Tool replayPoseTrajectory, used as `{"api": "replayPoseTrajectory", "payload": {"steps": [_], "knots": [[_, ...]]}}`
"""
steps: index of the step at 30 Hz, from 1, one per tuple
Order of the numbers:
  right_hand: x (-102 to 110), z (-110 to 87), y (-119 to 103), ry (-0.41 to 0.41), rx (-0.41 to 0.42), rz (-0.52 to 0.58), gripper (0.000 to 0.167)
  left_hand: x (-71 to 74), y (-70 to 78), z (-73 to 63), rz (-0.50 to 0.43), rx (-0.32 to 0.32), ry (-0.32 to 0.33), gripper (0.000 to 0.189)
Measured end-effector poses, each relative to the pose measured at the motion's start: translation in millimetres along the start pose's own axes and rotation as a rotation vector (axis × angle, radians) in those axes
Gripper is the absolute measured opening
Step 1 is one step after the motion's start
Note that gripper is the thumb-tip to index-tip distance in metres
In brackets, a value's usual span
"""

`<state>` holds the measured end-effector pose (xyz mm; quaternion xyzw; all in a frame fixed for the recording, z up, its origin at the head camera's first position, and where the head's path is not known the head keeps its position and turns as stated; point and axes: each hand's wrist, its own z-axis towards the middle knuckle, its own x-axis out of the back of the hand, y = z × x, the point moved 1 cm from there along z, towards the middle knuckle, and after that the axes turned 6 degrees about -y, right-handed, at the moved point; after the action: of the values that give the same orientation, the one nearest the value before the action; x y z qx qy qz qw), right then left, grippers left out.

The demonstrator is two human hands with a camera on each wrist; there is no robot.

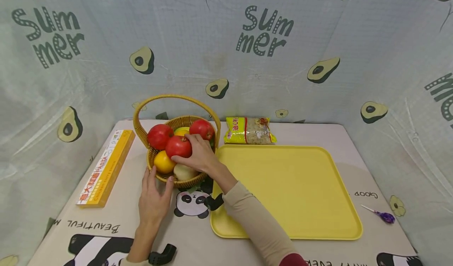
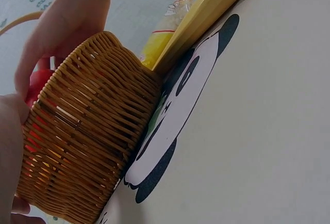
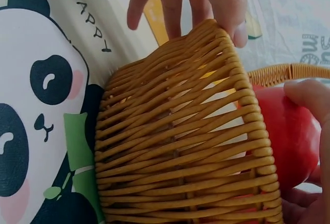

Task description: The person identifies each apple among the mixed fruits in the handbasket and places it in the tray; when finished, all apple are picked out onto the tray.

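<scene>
Grasping red apple (image 1: 178, 146) with right fingers (image 1: 194, 141), touching basket (image 1: 191, 182) at near left with loose left fingers (image 1: 151, 178), likely for steadiness.

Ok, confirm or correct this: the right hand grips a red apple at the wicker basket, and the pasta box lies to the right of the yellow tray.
Not quite: the head view shows the pasta box lying to the left of the yellow tray. The right hand does grip a red apple at the wicker basket.

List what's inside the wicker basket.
Three red fruits, an orange one, something yellow and a pale item show. The right hand and these items hide whatever lies beneath.
</scene>
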<state>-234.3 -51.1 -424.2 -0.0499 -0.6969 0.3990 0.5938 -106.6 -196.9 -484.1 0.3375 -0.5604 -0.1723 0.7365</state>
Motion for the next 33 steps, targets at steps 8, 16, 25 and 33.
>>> {"api": "replayPoseTrajectory", "payload": {"steps": [8, 16, 25, 33], "knots": [[-4, 0.5, 2, 0.012, 0.018, 0.029, 0.081, 0.3, -0.8, 0.3, 0.007, 0.013, -0.015, 0.073], [-7, -0.8, -3, 0.017, 0.041, 0.048, 0.085, 0.8, -0.1, 0.0, 0.013, 0.034, -0.033, 0.074], [-11, -4.3, -10, -0.014, 0.033, 0.065, 0.087, 3.7, -0.9, -2.7, 0.011, 0.05, -0.044, 0.074], [-8, -8.6, -9, 0.017, 0.056, 0.083, 0.087, 1.8, 1.3, -0.4, 0.005, 0.027, -0.022, 0.074]]}}
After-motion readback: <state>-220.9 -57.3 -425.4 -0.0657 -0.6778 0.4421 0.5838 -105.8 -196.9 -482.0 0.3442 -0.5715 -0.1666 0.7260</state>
